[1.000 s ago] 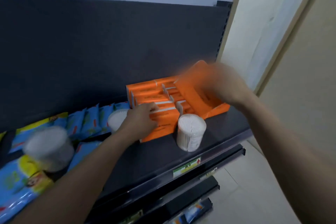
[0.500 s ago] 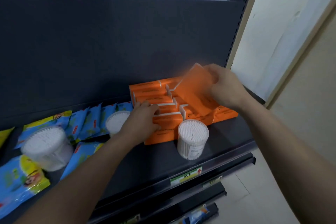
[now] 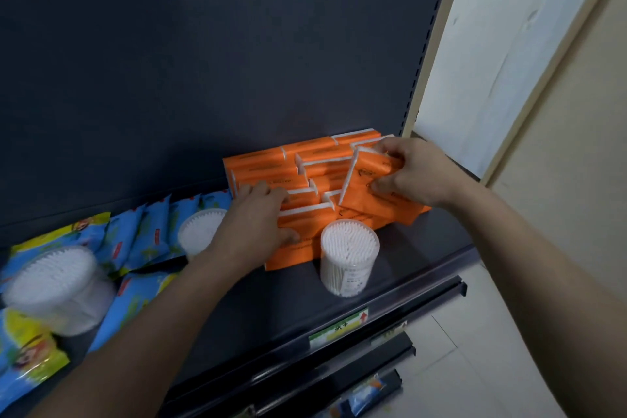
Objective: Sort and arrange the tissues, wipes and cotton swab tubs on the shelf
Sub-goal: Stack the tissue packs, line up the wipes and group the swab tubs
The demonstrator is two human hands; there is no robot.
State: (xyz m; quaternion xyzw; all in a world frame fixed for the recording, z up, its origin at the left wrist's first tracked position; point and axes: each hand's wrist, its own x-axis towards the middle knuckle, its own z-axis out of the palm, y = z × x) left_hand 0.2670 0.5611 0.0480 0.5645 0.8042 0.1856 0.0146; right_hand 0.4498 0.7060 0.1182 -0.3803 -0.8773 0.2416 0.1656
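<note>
Several orange tissue packs (image 3: 268,168) are bunched at the right end of the dark shelf (image 3: 271,309). My right hand (image 3: 412,171) grips one tilted orange pack (image 3: 364,176) on top of the pile. My left hand (image 3: 256,224) rests on a front orange pack (image 3: 298,251), thumb on its side. One cotton swab tub (image 3: 349,256) stands in front of the pile. A second tub (image 3: 200,231) is just left of my left hand, and a third (image 3: 56,287) stands far left. Blue wipe packs (image 3: 149,231) lie on the left.
The dark back panel (image 3: 203,78) rises behind the shelf. A green price label (image 3: 339,327) sits on the front rail. A lower shelf (image 3: 339,380) and tiled floor (image 3: 475,349) are below. A pale wall and door frame (image 3: 529,78) stand to the right.
My right hand has brought the raised orange pack down onto the pile. My left hand has stayed on the front packs. The view has shifted right.
</note>
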